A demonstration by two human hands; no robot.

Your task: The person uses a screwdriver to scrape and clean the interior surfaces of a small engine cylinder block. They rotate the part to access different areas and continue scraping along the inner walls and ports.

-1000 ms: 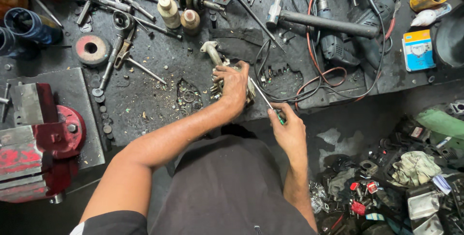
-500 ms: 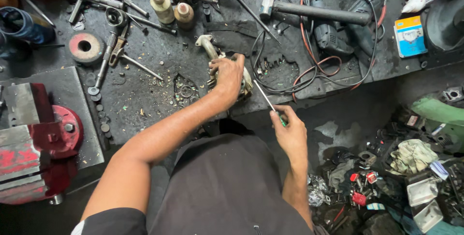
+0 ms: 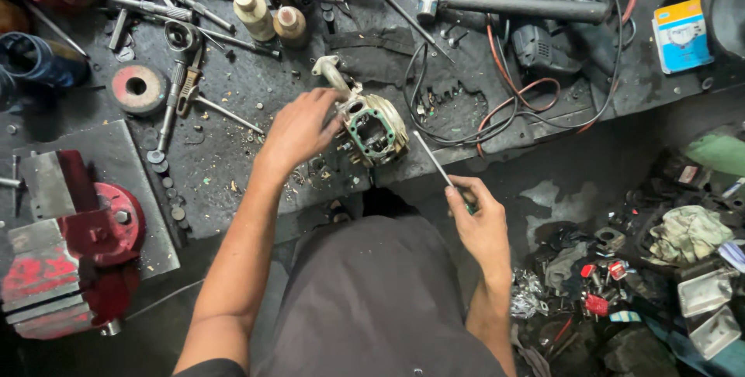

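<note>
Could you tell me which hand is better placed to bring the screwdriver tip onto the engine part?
Right: the right hand holds the screwdriver; the left hand steadies the engine part.

Blue-orange box [image 3: 681, 33] — bench's right end

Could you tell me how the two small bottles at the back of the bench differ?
The taller bottle is pale cream with a light cap; the shorter bottle is squat, with a brownish cap. The taller one stands further left. Both stand upright, side by side, on the dark bench.
</note>
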